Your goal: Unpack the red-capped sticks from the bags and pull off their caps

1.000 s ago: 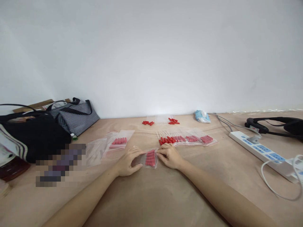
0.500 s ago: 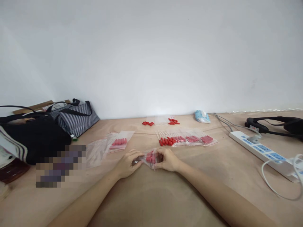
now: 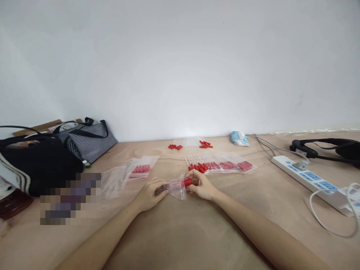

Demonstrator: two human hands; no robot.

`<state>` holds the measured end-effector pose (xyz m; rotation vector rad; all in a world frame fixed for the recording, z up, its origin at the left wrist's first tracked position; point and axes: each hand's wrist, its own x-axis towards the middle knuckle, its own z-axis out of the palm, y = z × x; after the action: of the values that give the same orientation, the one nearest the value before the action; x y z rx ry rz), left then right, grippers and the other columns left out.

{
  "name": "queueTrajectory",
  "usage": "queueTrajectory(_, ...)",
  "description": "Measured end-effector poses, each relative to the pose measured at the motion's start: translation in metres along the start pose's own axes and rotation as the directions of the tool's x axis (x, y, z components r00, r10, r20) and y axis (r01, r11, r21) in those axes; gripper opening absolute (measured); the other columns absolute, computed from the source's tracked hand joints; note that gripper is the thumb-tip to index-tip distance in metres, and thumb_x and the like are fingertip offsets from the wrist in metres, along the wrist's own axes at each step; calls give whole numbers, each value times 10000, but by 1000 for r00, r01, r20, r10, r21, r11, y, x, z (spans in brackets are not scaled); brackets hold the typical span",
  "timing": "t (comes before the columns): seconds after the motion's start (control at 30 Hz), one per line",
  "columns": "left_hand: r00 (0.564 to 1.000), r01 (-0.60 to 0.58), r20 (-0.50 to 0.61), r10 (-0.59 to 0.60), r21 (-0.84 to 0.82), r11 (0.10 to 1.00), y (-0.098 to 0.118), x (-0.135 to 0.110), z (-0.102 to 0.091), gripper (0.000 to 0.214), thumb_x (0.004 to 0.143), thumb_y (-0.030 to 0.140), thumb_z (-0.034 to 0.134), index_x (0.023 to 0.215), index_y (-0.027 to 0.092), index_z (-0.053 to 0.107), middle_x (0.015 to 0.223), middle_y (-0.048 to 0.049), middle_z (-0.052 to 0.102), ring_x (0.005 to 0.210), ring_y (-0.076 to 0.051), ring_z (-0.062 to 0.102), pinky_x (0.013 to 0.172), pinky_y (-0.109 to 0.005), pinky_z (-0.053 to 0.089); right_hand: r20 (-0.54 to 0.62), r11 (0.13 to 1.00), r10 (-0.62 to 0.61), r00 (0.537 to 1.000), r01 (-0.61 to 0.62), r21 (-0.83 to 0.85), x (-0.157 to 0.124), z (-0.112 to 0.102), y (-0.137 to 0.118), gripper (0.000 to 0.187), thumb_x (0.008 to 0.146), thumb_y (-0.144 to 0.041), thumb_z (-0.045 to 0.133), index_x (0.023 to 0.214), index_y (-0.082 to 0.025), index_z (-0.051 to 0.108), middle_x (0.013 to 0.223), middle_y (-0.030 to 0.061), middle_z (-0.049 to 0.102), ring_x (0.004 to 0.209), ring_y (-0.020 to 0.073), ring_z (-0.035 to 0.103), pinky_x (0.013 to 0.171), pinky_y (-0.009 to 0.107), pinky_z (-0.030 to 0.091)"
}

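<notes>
My left hand (image 3: pixel 152 193) pinches one end of a clear plastic bag (image 3: pixel 177 192) low over the table. Opposite it, my right hand (image 3: pixel 203 186) has its fingers closed on a bundle of red-tipped sticks (image 3: pixel 188 182). Their pale shafts lie inside the bag, while the red ends are at its mouth by my fingers. Left of my hands, flat zip bags (image 3: pixel 115 182) lie overlapped, beside a zip bag with several red pieces (image 3: pixel 141 168). Beyond my right hand, filled zip bags (image 3: pixel 229 165) and loose red-tipped sticks (image 3: pixel 198 167) form a row.
Small red pieces (image 3: pixel 175 147) and more red pieces (image 3: pixel 206 144) lie near the wall, with clear bags between. A blue-white packet (image 3: pixel 239 138), a power strip (image 3: pixel 306 176) with cables and a black headset (image 3: pixel 309 149) are right. A striped bag (image 3: pixel 90 142) and black bag (image 3: pixel 42 165) stand left.
My right hand has shifted slightly right and up, its fingers now on the red ends. The red ends have moved from within the bag's middle to its mouth; my left hand stays nearly in place.
</notes>
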<state>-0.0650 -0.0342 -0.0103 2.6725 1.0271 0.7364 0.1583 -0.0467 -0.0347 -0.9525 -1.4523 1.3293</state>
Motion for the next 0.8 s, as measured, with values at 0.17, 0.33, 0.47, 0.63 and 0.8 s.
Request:
queueTrajectory(0.17, 999, 30, 18, -29, -15, 999, -1, -2, -1, 209, 787, 251, 508, 967, 200, 600, 911, -45, 651, 830, -166, 578, 744, -290, 455, 31, 993, 70, 997, -72, 96, 0, -1, -10, 254, 585, -301, 677, 737, -170, 522, 590, -34, 581, 503, 81, 533, 511, 222, 444)
queueTrajectory(0.33, 996, 81, 43, -80, -17, 997, -3, -5, -5, 235, 789, 265, 501, 1001, 207, 584, 965, -43, 637, 873, -172, 562, 777, -309, 445, -139, 1000, 18, 990, -21, -17, 1, -48, -39, 270, 568, -361, 697, 688, -158, 564, 549, -28, 580, 460, 79, 517, 466, 213, 425)
queueTrajectory(0.47, 995, 73, 66, -72, -6, 997, -2, -5, -7, 255, 784, 271, 490, 1013, 200, 577, 1000, -52, 620, 924, -180, 545, 822, -326, 434, -363, 976, -180, 914, 119, -184, 8, -71, -49, 230, 638, -360, 647, 729, -165, 568, 622, -14, 584, 517, 96, 538, 521, 236, 449)
queueTrajectory(0.63, 991, 91, 96, -95, 44, 995, -4, -5, -6, 322, 767, 290, 496, 1076, 215, 550, 1107, -55, 588, 1043, -212, 503, 917, -387, 382, -173, 646, -588, 790, 331, -688, 31, -38, -20, 129, 750, -220, 523, 830, -173, 613, 869, 70, 572, 758, 140, 568, 672, 260, 466)
queueTrajectory(0.8, 991, 50, 122, -51, 16, 999, -8, -10, -9, 390, 728, 285, 535, 1113, 224, 524, 1148, -53, 564, 1074, -220, 478, 936, -396, 350, 118, 259, -463, 878, 262, -930, 49, -7, 3, 206, 809, -120, 428, 881, -179, 612, 956, 96, 552, 779, 147, 557, 667, 254, 446)
